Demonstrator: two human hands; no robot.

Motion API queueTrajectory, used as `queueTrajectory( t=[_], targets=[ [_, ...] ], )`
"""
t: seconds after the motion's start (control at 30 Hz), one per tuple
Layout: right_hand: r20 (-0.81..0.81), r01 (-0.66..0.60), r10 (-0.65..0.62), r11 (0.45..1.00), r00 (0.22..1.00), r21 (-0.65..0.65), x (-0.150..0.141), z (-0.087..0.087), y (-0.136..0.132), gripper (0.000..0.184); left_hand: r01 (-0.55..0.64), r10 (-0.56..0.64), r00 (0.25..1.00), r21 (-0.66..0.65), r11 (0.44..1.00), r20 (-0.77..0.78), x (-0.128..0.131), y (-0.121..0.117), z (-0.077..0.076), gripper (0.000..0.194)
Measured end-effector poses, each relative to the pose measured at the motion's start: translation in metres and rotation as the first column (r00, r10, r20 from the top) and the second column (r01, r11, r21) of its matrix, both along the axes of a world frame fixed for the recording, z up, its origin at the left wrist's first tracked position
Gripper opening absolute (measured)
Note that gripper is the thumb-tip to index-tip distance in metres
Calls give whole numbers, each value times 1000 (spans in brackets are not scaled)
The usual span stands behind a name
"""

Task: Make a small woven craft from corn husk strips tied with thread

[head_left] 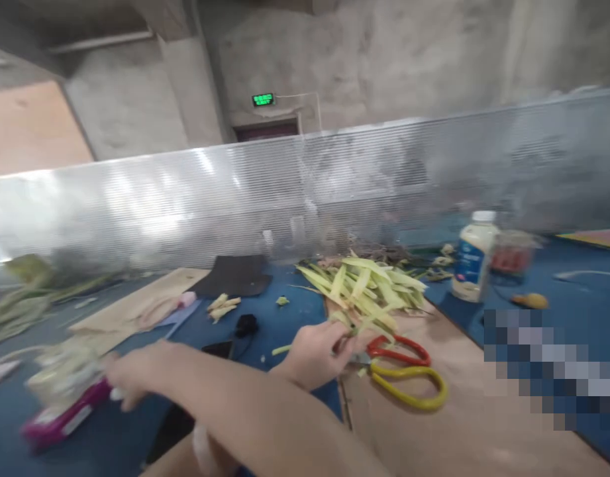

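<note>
My forearms cross, the right one over the left. My left hand is closed in a pinch at the near edge of a pile of pale green leaf strips, apparently on one strip. A thin green piece shows behind this hand. Scissors with one red and one yellow handle lie beside its fingertips, their blades partly hidden. Far to the left, my blurred right hand is at the end of a purple tool with a white label; its grip is unclear.
A white-capped bottle and a clear container with red contents stand at the right. Brown board covers part of the blue table. A black sheet, yellowish pieces and green leaves lie leftward. A translucent corrugated panel runs behind.
</note>
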State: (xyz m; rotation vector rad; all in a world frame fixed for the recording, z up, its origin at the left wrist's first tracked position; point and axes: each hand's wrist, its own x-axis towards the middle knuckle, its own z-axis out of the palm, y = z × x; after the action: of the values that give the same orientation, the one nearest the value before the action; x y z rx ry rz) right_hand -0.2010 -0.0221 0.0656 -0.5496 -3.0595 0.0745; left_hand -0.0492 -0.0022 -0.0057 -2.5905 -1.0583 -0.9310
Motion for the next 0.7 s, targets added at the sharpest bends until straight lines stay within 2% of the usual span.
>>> queueTrajectory(
  t=[0.07,0.1,0.17,0.27,0.37,0.5,0.57,0.63,0.7],
  targets=[
    [24,-66,67,997,997,-48,-20,-11,9,70,-8,8,1000,12,1000,-18,0,0,-1,17],
    [13,-88,89,994,996,-59,-27,-17,14,81,-13,13,1000,19,1000,-19,-1,1,-1,17],
    [-32,-105,103,992,994,-67,-36,-29,24,94,-18,19,1000,31,999,-13,-1,1,-2,17],
    [-77,-66,59,994,995,-85,-42,-43,35,104,-20,20,1000,39,999,0,-3,2,-3,18],
    [-142,6,-16,997,990,-72,-44,-49,39,107,-26,26,1000,35,999,7,-5,2,-3,19],
    [-169,23,-31,999,985,-48,-46,-52,38,96,-30,30,999,17,999,21,-5,-2,-3,18],
    [-140,22,-26,999,990,-26,-46,-50,36,91,-25,25,999,2,1000,42,-4,-4,-3,17],
    [-104,29,-29,1000,994,-4,-42,-44,35,97,-22,23,997,-21,1000,76,-3,-5,-3,16],
    [-150,22,-13,998,989,56,-29,-37,33,90,-23,29,992,-46,999,122,-4,-2,-4,15]
  ],
)
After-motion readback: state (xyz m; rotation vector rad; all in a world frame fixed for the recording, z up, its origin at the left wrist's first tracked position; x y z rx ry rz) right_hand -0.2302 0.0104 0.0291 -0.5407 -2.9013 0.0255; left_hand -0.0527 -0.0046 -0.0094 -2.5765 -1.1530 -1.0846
